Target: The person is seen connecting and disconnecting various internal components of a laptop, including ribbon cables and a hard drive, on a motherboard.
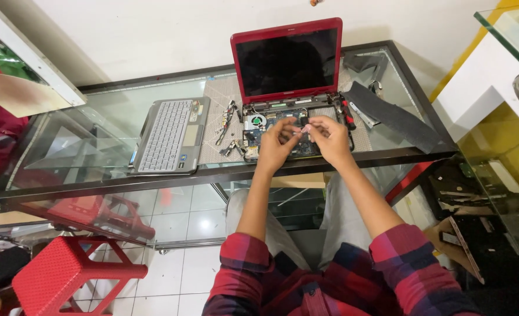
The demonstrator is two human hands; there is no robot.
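A red laptop [287,58] stands open on a glass table [113,120], its base stripped so the circuit board and fan [258,121] show. Over that board my left hand [278,143] and my right hand [330,137] meet, fingertips pinched together on a small part [299,130] too tiny to identify. The removed grey keyboard deck [169,136] lies to the left of the laptop.
Small loose parts and cables [229,126] lie between the keyboard deck and the laptop. A dark flat strip [395,116] rests at the right. A red-handled screwdriver [346,114] sits beside the base. A red stool [66,272] stands on the floor at lower left.
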